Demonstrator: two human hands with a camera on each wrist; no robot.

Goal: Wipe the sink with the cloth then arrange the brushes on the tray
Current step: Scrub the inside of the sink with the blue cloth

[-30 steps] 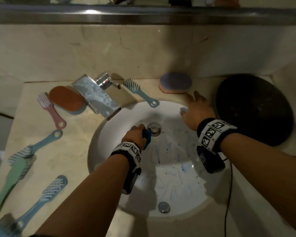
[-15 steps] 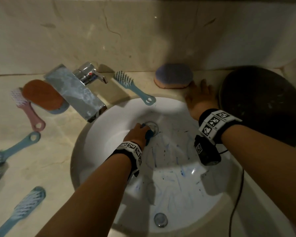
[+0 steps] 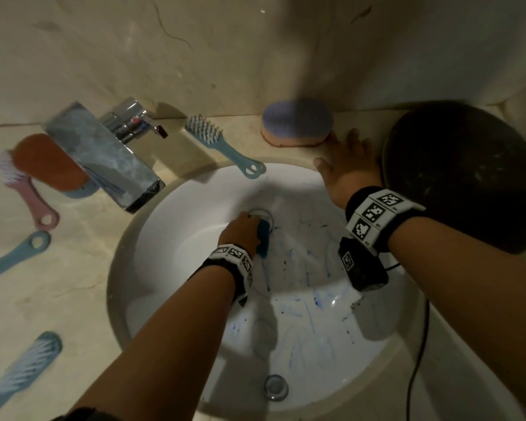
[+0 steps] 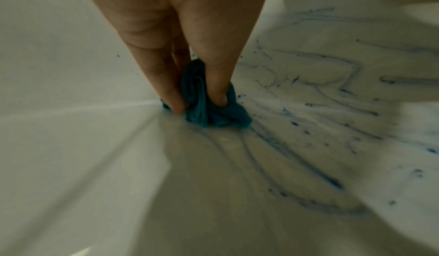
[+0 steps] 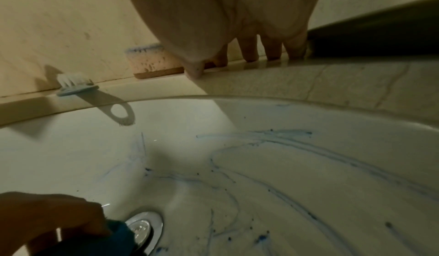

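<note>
My left hand (image 3: 243, 230) grips a bunched teal cloth (image 3: 264, 237) (image 4: 213, 108) and presses it on the white sink (image 3: 170, 238) bowl beside the metal drain (image 5: 145, 226). Blue smears (image 3: 310, 278) streak the bowl's right half. My right hand (image 3: 346, 168) lies flat with spread fingers (image 5: 249, 51) on the counter at the sink's far right rim, holding nothing. A dark round tray (image 3: 465, 174) sits right of that hand. A blue brush (image 3: 222, 147) lies at the far rim, its handle loop overhanging the bowl. Several more brushes lie on the counter to the left.
A chrome tap (image 3: 110, 153) juts over the sink's left rim. An oval purple-topped sponge brush (image 3: 296, 124) stands against the back wall, close to my right fingers. An orange oval brush (image 3: 47, 164) and pink brush (image 3: 31, 192) lie left of the tap. A black cable (image 3: 419, 344) hangs at right.
My left hand kept rubbing the cloth by the drain, shifting slightly. The right hand slid from the sink's rim onto the counter next to the tray. The head view moved closer and left.
</note>
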